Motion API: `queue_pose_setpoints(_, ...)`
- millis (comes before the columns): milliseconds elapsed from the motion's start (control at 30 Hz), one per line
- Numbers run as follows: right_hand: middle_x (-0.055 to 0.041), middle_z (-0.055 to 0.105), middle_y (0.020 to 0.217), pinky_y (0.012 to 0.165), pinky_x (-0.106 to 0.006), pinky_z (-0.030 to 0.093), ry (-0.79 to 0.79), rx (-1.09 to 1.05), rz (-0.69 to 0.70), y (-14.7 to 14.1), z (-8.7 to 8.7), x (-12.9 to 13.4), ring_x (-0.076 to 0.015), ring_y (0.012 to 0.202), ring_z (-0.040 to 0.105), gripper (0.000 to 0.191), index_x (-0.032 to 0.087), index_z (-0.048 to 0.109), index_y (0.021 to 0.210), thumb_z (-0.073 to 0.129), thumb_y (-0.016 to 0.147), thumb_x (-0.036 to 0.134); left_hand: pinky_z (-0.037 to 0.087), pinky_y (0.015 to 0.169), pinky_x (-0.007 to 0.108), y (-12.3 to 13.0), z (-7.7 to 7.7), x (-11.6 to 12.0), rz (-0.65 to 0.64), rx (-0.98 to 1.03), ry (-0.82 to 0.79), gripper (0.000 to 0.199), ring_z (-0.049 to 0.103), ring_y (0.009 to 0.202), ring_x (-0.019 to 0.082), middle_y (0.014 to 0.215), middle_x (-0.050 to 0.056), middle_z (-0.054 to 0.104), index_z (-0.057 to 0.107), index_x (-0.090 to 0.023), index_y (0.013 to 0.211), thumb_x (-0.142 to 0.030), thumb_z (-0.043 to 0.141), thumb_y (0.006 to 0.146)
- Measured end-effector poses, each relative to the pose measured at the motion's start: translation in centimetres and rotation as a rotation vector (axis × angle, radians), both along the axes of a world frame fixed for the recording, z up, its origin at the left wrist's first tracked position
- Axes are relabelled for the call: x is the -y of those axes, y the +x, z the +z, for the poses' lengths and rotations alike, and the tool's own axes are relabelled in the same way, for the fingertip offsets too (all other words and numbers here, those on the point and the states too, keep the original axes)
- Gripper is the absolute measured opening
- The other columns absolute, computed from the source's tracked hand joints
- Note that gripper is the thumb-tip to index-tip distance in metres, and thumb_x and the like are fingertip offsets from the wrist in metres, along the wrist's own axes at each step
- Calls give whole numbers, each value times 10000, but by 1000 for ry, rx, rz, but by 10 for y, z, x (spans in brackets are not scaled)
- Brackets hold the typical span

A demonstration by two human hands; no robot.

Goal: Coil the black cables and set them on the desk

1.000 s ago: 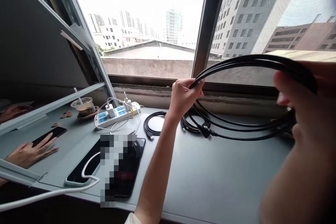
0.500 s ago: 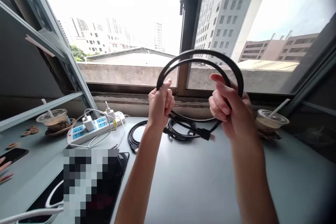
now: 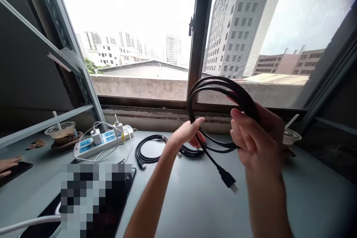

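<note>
My right hand (image 3: pixel 258 134) grips the gathered loops of a black cable (image 3: pixel 213 81), holding them up above the table. At the left side of the loops, my left hand (image 3: pixel 192 134) has its thumb stretched over the cable and its fingers curled behind it, partly hidden. One cable end hangs down between my hands and carries a black plug (image 3: pixel 227 177) with a metal tip. A coiled black cable (image 3: pixel 139 148) lies on the table left of my left forearm. A second coil (image 3: pixel 192 152) lies below my left hand, partly covered by it.
A white power strip (image 3: pixel 104 141) with plugged-in chargers stands at back left. Drink cups (image 3: pixel 63 132) (image 3: pixel 291 136) are at both sides. A dark tablet-like device (image 3: pixel 126 186), partly pixelated, lies front left. Another person's hand (image 3: pixel 9 164) rests on a phone at far left.
The held cable now shows more loops and sits lower. My left hand has moved right and down, nearer my right hand. The plug hangs lower. The other person's hand has moved onto the phone.
</note>
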State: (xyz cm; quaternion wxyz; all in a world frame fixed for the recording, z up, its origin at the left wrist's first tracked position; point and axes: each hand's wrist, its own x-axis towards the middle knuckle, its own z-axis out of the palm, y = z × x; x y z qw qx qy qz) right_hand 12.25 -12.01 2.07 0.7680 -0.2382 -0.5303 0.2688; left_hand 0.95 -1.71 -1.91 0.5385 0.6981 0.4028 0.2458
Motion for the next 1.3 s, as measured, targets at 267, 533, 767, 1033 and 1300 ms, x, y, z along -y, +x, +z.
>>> queue_pose_setpoints(267, 102, 208, 314, 290, -190, 107, 202, -72, 78, -2, -4, 1, -15, 269, 145, 121, 195, 673, 700, 598, 768, 128, 447, 845, 328, -11, 18, 14, -140, 126, 88, 458, 615, 931, 220, 1055, 69, 671, 696, -189, 861, -534, 396, 837)
queue_pose_setpoints(533, 110, 250, 330, 264, -150, 134, -36, -271, 153, 9, -7, -49, -20, 279, 182, 92, 197, 670, 755, 650, 665, 195, 504, 739, 299, -7, 17, 0, 31, 725, 188, 450, 670, 756, 189, 625, 28, 639, 453, -166, 606, -557, 446, 829)
queue_pose_setpoints(767, 80, 417, 476, 308, -156, 299, 26, 143, -432, 5, -13, -51, -44, 362, 345, 311, 219, 618, 1012, 676, 707, 224, 332, 317, 161, -27, 31, 10, 245, 735, 323, 401, 489, 282, 108, 313, -101, 288, 422, -173, 598, -497, 518, 813)
queue_pose_setpoints(1033, -39, 546, 1047, 409, -175, 421, 240, 447, -556, 0, -14, -38, -53, 561, 506, 406, 306, 544, 1213, 602, 812, 298, 209, 255, 136, -41, 42, 28, 235, 698, 321, 309, 337, 233, 39, 341, -104, 301, 522, -156, 671, -432, 565, 805)
queue_pose_setpoints(1300, -2, 546, 901, 420, -195, 404, 285, 431, -567, 7, -11, -45, -29, 471, 471, 274, 294, 624, 1111, 528, 863, 227, 90, 271, 133, -40, 46, 33, 157, 632, 252, 271, 185, 254, -2, 348, -114, 293, 565, -159, 735, -422, 617, 775)
